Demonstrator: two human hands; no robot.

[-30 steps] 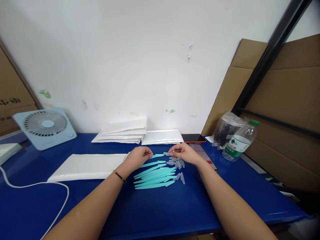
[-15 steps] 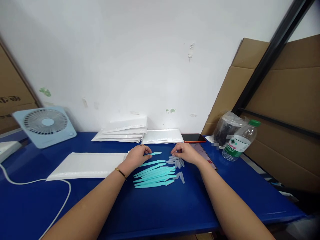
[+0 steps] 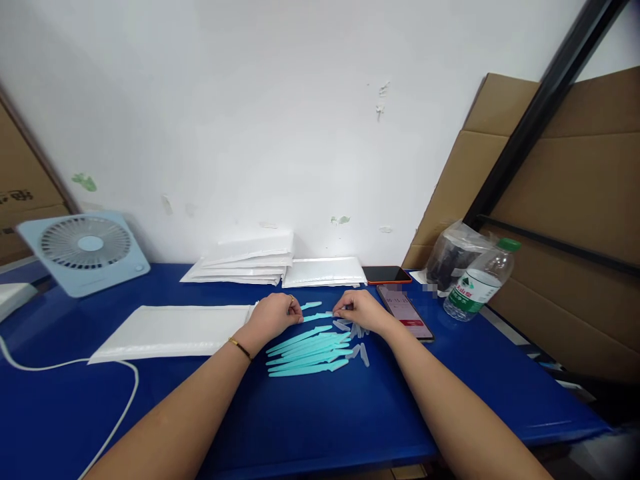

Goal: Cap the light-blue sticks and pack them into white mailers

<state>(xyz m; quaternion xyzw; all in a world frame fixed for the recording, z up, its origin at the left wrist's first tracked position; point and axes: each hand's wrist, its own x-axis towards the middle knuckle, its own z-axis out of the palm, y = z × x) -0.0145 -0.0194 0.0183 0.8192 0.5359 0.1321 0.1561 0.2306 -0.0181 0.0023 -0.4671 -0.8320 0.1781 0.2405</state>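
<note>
My left hand (image 3: 274, 316) is closed, pinching the handle of a turquoise eyebrow razor (image 3: 317, 317) just above the table. At that razor's blade end, my right hand (image 3: 364, 311) pinches a small translucent blade cap (image 3: 329, 313), largely covered by the fingers. Whether the cap sits on the blade I cannot tell. Another turquoise razor (image 3: 313, 305) lies just behind, partly hidden by my left hand. Nearer to me, several more razors (image 3: 310, 351) are lined up side by side. Several loose caps (image 3: 365, 355) lie to their right, some under my right hand.
A white padded envelope (image 3: 170, 331) lies at left, with stacks of envelopes (image 3: 240, 260) against the wall. Two phones (image 3: 406, 313) (image 3: 387, 274), a water bottle (image 3: 477, 283) and a bagged dark object (image 3: 453, 257) stand or lie at right. A blue fan (image 3: 90, 250) and white cable (image 3: 131, 393) are at left.
My left hand has let go of the rear razor and taken one from the row. My right hand has come left and nearer, to that razor's blade end.
</note>
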